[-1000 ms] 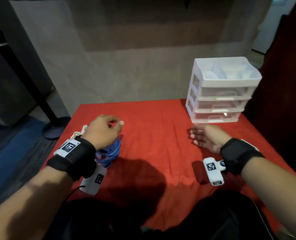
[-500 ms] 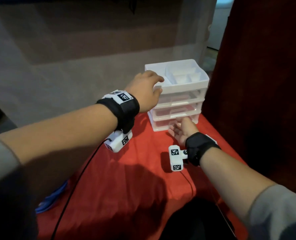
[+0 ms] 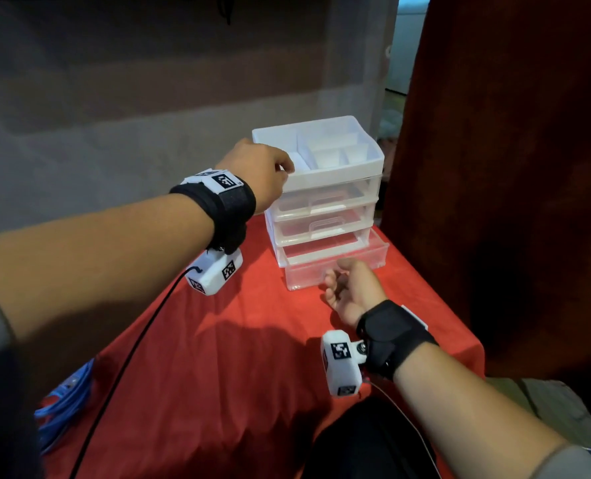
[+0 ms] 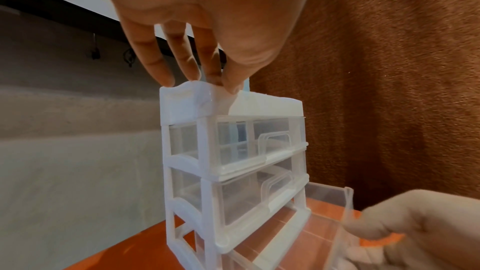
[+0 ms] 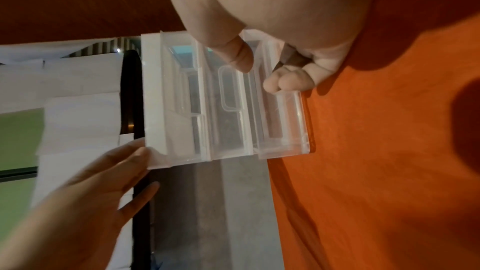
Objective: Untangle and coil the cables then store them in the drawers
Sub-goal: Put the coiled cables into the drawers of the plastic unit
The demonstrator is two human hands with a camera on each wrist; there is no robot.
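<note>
Right now the blue cables (image 3: pixel 64 399) lie in a loose bunch on the red tablecloth (image 3: pixel 239 368), at the near left edge of the table, partly hidden behind the person's left arm. They are well apart from the drawers. No hand touches them.

The white drawer unit (image 3: pixel 321 198) stands at the far right side of the table. It has an open tray on top with little walls inside, and three see-through drawers under it. The top drawer (image 4: pixel 249 143) and the middle drawer (image 4: pixel 257 196) are pushed in. The bottom drawer (image 3: pixel 335 267) sticks out toward the person.

The left hand (image 3: pixel 259 178) rests on the top near corner of the unit. Its fingers (image 4: pixel 161 56) are straight and spread a little, and the fingertips press down on the white rim. It holds nothing.

The right hand (image 3: pixel 349 288) is low, at the front of the bottom drawer. Its fingers are curled round the front edge of that drawer, and the thumb (image 5: pixel 233 50) lies on the upper side of it.

Both wrists wear black straps with small white boxes that have black square marks. A thin black wire (image 3: pixel 128 364) runs from the left box across the cloth. A dark reddish-brown curtain (image 3: pixel 515 167) hangs just beside the drawers on the right, and a grey wall is behind the table.
</note>
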